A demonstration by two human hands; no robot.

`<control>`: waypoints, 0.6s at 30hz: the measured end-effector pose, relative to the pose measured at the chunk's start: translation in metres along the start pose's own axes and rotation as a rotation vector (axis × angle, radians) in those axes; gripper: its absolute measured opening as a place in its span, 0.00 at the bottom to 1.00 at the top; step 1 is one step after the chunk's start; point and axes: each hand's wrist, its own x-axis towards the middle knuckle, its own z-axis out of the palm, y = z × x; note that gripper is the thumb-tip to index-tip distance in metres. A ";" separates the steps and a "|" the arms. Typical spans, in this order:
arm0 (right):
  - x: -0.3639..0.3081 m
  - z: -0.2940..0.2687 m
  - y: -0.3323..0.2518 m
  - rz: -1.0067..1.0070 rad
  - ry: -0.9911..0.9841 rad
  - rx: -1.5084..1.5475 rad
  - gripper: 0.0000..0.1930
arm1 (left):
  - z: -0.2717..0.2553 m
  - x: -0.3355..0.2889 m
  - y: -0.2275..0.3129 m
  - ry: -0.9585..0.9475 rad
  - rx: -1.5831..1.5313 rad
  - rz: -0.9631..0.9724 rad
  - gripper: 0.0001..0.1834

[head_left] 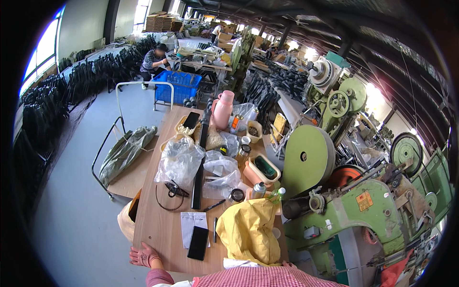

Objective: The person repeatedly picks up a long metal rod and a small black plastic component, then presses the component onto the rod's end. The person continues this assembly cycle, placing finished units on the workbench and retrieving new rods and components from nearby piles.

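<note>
My left hand (pixel 143 255), in a pinkish glove, lies with its fingers stretched out over the near left corner of the wooden table (pixel 165 244). Nothing is held in it. Of my right hand (pixel 287 264) only a small bit seems to show at the table's near right edge, beside the yellow cloth (pixel 248 229); its fingers are hidden. Between my hands lie a black phone (pixel 198 243), a sheet of paper (pixel 191 222) under it and a pen (pixel 215 229). Farther up are a black strap with a buckle (pixel 174 190) and a long black tube (pixel 198 182).
Clear plastic bags (pixel 179 160), a pink thermos jug (pixel 223 109), a steel bottle (pixel 258 190) and several tubs crowd the table. Green machines (pixel 354 210) with a large wheel (pixel 308 158) stand close on the right. On the left is a flatbed cart (pixel 129 182); a person (pixel 154 62) sits by a blue bin (pixel 178 86).
</note>
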 end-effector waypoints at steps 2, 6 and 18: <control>0.003 0.001 0.001 0.044 -0.002 -0.002 0.35 | -0.001 0.000 0.001 -0.008 0.008 -0.001 0.36; 0.009 0.004 0.003 -0.045 0.061 -0.021 0.32 | -0.009 0.001 0.002 -0.070 -0.002 -0.015 0.36; 0.028 0.006 -0.001 -0.029 0.005 -0.058 0.31 | -0.016 0.002 0.006 -0.106 0.008 -0.041 0.36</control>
